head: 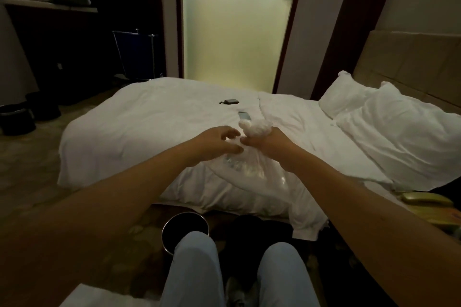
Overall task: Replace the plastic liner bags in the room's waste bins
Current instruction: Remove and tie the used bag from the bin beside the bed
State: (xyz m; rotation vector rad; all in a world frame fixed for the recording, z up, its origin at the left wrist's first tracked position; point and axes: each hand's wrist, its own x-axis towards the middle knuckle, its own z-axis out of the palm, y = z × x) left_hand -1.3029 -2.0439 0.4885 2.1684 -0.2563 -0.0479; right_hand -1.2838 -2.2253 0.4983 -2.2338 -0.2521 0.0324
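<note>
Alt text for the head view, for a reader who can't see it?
Over a white bed, the right hand grips a bunched roll of plastic bags with a clear bag hanging below, and the left hand reaches for it with spread fingers. An unlined bin stands on the floor by the person's knees.

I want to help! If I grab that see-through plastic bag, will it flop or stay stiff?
Probably floppy: the plastic bag hangs limp below the right hand, which grips its bunched top. It looks thin, so likely light and easily torn.

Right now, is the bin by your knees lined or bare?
Bare, it seems: the bin shows a dark inside and plain metal rim, no plastic over it. Dim light.
</note>
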